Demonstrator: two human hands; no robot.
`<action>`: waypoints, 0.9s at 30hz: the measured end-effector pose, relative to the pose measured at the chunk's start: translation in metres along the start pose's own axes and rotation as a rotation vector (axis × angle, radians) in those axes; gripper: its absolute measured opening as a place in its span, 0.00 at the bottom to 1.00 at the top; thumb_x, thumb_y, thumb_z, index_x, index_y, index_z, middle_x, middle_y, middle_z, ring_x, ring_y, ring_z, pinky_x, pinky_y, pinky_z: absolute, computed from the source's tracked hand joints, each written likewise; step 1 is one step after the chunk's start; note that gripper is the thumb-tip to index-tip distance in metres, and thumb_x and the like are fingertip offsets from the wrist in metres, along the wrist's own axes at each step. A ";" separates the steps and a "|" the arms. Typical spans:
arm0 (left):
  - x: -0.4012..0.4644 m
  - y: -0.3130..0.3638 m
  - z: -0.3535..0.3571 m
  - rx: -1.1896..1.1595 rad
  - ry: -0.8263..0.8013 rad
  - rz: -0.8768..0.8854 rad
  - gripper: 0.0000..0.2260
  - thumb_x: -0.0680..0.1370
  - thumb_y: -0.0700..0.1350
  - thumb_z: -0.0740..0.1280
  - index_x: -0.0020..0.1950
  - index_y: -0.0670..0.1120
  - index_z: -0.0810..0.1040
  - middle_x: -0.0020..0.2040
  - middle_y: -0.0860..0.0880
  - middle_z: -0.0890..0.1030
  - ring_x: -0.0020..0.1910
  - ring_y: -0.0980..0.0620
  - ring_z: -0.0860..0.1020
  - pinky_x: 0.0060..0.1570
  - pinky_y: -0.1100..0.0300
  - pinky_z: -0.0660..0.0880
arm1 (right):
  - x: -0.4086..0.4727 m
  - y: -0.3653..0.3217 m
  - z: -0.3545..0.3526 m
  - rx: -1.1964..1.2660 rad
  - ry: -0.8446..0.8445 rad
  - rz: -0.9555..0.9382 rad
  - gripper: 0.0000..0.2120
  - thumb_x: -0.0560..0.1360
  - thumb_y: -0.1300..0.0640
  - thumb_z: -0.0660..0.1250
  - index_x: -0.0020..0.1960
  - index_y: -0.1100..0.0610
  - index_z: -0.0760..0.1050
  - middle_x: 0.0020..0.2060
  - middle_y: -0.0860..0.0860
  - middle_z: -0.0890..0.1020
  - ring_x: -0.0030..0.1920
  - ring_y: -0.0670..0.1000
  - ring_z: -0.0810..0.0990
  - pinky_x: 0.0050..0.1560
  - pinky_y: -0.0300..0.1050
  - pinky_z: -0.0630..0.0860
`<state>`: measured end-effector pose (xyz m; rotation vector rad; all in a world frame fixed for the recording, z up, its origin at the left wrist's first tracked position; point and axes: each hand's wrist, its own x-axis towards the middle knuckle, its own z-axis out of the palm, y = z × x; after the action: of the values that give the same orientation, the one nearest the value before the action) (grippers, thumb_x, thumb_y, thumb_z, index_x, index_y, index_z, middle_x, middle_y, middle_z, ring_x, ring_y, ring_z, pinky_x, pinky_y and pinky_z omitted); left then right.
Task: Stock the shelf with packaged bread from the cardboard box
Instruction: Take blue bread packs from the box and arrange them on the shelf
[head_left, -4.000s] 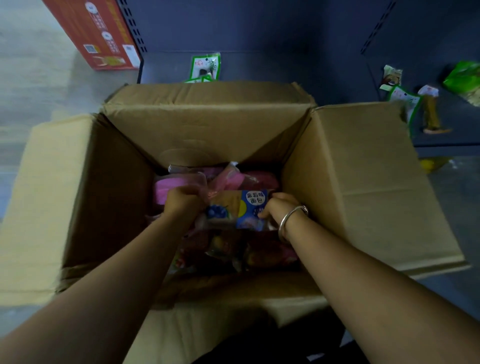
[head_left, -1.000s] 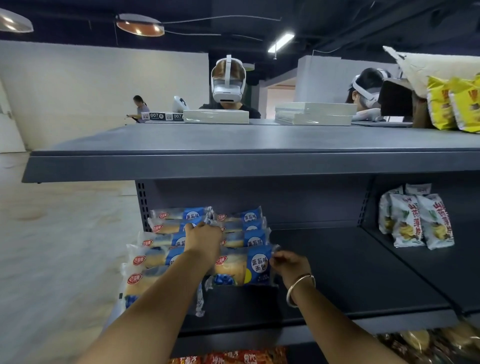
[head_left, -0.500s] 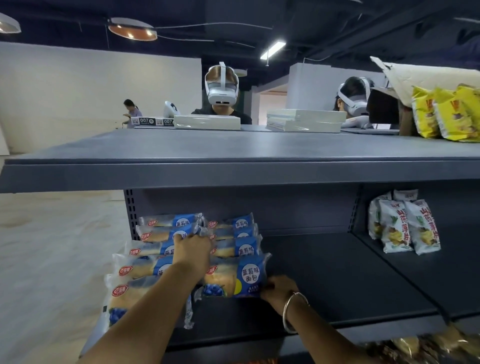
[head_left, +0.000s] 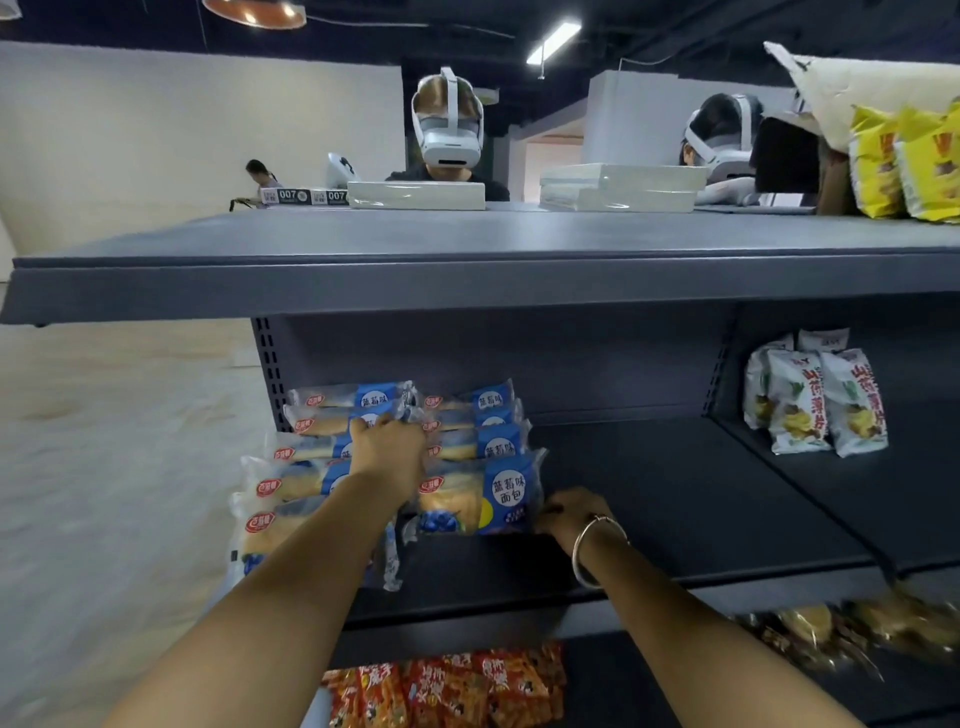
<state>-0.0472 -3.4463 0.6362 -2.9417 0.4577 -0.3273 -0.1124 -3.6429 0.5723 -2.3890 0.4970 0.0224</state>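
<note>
At lower centre of the frame, the blueberry bread packet (head_left: 475, 493), lifted from the cardboard box seconds ago, now lies on the shelf (head_left: 675, 499), left hand (head_left: 387, 449) curled over its left end, right hand (head_left: 569, 512) pinching its right end, nearly stocked.

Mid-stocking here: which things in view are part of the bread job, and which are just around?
Job: bread packs, front pack, shelf, left hand, right hand.

Just around: white snack bags, yellow bags, red packets, white boxes.

One head camera, close, faces forward and down at the shelf (head_left: 675, 493)
</note>
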 end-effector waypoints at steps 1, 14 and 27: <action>0.000 -0.001 0.000 0.001 0.001 0.002 0.08 0.75 0.41 0.63 0.51 0.48 0.78 0.52 0.49 0.80 0.62 0.48 0.71 0.65 0.47 0.61 | -0.001 -0.001 -0.001 -0.017 -0.006 -0.001 0.13 0.74 0.53 0.66 0.54 0.60 0.80 0.52 0.57 0.82 0.52 0.55 0.80 0.57 0.48 0.77; -0.004 -0.003 -0.003 -0.006 -0.006 0.019 0.08 0.75 0.41 0.64 0.51 0.47 0.79 0.51 0.48 0.80 0.61 0.47 0.70 0.63 0.46 0.61 | -0.007 -0.008 -0.007 -0.316 0.023 -0.085 0.14 0.78 0.53 0.59 0.58 0.59 0.77 0.57 0.57 0.80 0.57 0.57 0.78 0.56 0.46 0.74; -0.002 -0.007 0.001 -0.015 0.032 0.013 0.08 0.75 0.42 0.64 0.53 0.47 0.79 0.52 0.48 0.80 0.62 0.46 0.69 0.67 0.43 0.59 | -0.004 -0.011 -0.006 -0.261 0.066 -0.042 0.11 0.77 0.55 0.62 0.52 0.60 0.79 0.51 0.58 0.81 0.51 0.57 0.79 0.48 0.44 0.73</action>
<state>-0.0473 -3.4391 0.6358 -2.9511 0.4852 -0.3708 -0.1134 -3.6379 0.5842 -2.6622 0.5007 -0.0107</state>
